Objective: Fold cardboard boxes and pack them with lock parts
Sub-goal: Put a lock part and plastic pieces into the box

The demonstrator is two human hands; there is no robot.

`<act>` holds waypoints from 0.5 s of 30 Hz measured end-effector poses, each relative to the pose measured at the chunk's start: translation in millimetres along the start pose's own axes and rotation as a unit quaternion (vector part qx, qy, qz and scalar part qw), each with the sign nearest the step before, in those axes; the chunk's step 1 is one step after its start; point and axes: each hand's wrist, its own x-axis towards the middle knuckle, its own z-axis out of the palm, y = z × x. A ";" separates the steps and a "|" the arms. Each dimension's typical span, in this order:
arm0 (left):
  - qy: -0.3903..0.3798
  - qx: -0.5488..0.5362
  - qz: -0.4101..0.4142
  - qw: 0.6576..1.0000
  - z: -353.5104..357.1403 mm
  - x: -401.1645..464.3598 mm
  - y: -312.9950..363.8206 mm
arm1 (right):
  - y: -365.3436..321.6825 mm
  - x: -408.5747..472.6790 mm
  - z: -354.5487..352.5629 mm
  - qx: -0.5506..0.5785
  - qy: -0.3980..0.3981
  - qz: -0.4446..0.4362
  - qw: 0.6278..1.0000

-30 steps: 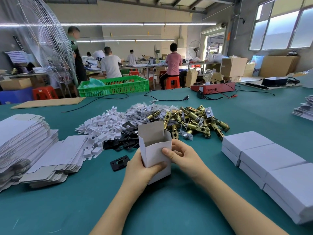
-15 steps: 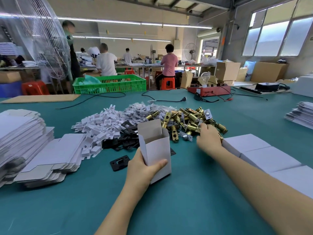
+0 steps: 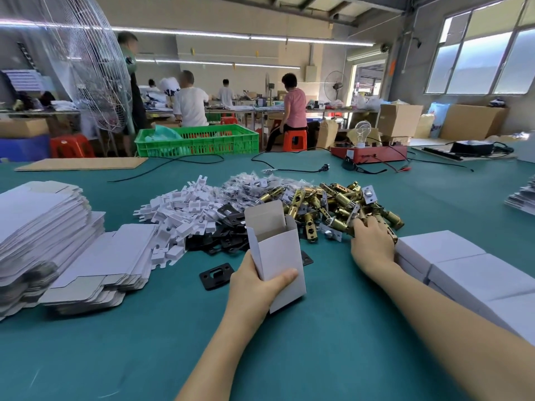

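My left hand [image 3: 254, 285] grips a small white cardboard box [image 3: 278, 250], held upright with its top flap open, above the green table [image 3: 289, 357]. My right hand [image 3: 372, 244] lies on the near right edge of the pile of brass latch bolts [image 3: 333, 206], fingers down among the parts; whether they hold one is hidden. White plastic pieces [image 3: 185, 209] and black strike plates [image 3: 228, 238] lie heaped left of the brass pile. One black plate [image 3: 217, 274] sits alone beside my left hand.
Flat unfolded box blanks [image 3: 58, 241] are stacked at the left. Closed white boxes [image 3: 463, 270] stand in a row at the right, touching my right wrist. A green crate [image 3: 199, 140], cables and a red test box [image 3: 370, 151] sit at the far edge. People work behind.
My right hand let go of the box and reached out to the brass latch pile, where it now rests. My left hand keeps holding the box upright.
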 end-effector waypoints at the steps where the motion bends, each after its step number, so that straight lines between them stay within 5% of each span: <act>1: 0.000 0.000 -0.001 1.000 -0.2 0.0 0.0 | 0.4 -0.6 0.2 0.023 -0.006 0.011 1.000; 6: 0.001 -0.005 -0.005 1.000 -0.2 0.1 0.2 | 4.5 1.1 -6.6 0.233 -0.032 0.043 0.971; 11: -0.011 0.008 -0.001 1.000 -0.3 -1.9 -0.7 | -10.4 1.3 -10.2 0.546 -0.024 0.232 0.805; 15: -0.021 0.000 0.004 1.000 -0.8 -3.3 0.6 | -16.8 0.3 -2.5 0.595 0.022 0.285 0.751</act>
